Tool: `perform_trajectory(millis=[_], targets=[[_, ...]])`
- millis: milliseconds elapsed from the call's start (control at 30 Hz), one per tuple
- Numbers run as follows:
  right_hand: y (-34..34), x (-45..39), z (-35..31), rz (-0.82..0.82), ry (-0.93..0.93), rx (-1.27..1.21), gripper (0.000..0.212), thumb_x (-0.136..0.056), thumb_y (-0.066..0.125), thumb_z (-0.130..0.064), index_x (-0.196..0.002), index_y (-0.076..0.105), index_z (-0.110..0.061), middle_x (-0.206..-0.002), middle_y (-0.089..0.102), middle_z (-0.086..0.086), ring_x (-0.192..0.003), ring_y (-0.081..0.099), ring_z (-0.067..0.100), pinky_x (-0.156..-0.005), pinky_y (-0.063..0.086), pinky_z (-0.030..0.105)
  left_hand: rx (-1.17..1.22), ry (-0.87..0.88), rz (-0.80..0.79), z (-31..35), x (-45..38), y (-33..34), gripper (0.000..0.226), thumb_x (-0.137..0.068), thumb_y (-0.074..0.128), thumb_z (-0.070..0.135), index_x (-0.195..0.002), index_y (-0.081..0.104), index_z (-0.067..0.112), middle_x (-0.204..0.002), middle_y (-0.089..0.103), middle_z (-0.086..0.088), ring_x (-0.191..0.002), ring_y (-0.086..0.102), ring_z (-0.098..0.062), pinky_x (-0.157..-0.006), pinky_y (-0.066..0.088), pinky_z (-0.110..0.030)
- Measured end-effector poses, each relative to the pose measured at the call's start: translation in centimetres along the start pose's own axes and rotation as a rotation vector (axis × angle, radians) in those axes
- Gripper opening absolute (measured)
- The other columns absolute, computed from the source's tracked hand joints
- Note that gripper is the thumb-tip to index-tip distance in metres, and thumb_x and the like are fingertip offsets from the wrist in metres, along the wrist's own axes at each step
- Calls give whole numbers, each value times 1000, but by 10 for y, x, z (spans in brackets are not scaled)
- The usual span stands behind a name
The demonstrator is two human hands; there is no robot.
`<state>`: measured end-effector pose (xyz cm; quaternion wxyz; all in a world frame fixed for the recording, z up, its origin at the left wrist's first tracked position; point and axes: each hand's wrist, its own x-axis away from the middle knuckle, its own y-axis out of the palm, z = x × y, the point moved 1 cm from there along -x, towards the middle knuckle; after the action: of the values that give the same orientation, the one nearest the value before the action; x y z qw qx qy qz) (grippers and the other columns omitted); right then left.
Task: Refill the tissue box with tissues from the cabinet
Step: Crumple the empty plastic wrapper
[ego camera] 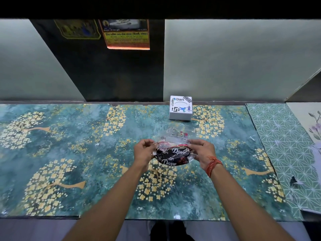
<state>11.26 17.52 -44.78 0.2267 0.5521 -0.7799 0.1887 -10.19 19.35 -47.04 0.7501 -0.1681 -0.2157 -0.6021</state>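
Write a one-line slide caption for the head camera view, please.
Both hands, left hand and right hand, hold a clear plastic packet above the floral table, near a white stickered box.

Counter (pixel 69 153): teal, yellow blossom trees. Box (pixel 180 108): white, stickers. Packet (pixel 172 156): dark, white "Dove" lettering, in clear bag. Right mat (pixel 284 145): green, white geometric lines. Wrist thread (pixel 212 164): red-orange.
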Motion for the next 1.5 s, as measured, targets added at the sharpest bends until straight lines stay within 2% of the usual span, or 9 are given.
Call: perform_trajectory(millis=[267,467,600,767,900,1067,1167,1300,1500], targets=[[-18,-2,-11,9,-68,-92,32,-81,53,21,-61,64,-2,-80,71,11,-59,66,14,-40,49,20,262,-295,-226,1,9,-8,9,-93,56,-5,-91,57,4,-92,66,-13,-59,67,-16,-52,60,-25],[-24,-2,-28,-138,-190,64,17,-76,66,16,-72,70,0,-87,73,14,-68,67,21,-46,53,22,132,-245,-536,22,13,-7,47,-84,60,-12,-127,58,7,-126,64,-19,-95,70,-32,-63,62,-34],[-23,0,-33,-260,-64,13,29,-75,71,10,-100,69,-6,-84,70,11,-61,67,18,-40,49,22,-22,-75,-363,28,13,4,27,-81,66,-13,-105,69,0,-107,73,-12,-79,71,-17,-55,52,-23],[-31,-4,-33,-205,-86,-13,27,-79,54,22,-61,57,2,-86,70,17,-54,68,18,-37,46,20,-23,34,-286,29,7,2,10,-82,60,-18,-78,65,-11,-86,74,-12,-79,69,-24,-55,56,-23],[-30,-3,-32,-266,-83,-69,37,-80,47,27,-53,59,3,-84,72,16,-60,72,20,-42,53,24,105,-150,-429,37,4,-12,25,-79,58,-19,-64,61,1,-117,66,-23,-95,69,-27,-64,62,-27],[-34,-9,-42,-464,-65,-35,51,-79,49,26,-43,65,-6,-77,76,11,-76,71,24,-55,60,29,432,-445,-943,43,8,-28,28,-74,72,32,-81,65,7,-148,45,-26,-128,50,-47,-102,45,-56],[-25,-7,-52,-612,-27,56,39,-78,50,25,-52,67,0,-80,75,14,-67,73,18,-49,57,25,67,-455,-1004,46,10,-3,43,-76,72,47,-96,58,12,-127,64,-17,-108,56,-37,-81,55,-42],[-15,-11,-53,-598,-86,157,23,-89,53,9,-101,69,-1,-100,74,13,-83,70,22,-69,60,27,-321,-313,-879,40,14,33,21,-83,69,-2,-102,65,5,-98,73,-5,-93,67,-19,-90,50,-29],[-26,-12,-16,-455,283,-180,74,-79,60,-62,-130,51,-9,-117,48,14,-106,53,33,-85,56,48,-88,-243,-429,14,4,46,28,-77,76,-3,-104,69,2,-87,76,-15,-68,68,-24,-62,54,-36]])
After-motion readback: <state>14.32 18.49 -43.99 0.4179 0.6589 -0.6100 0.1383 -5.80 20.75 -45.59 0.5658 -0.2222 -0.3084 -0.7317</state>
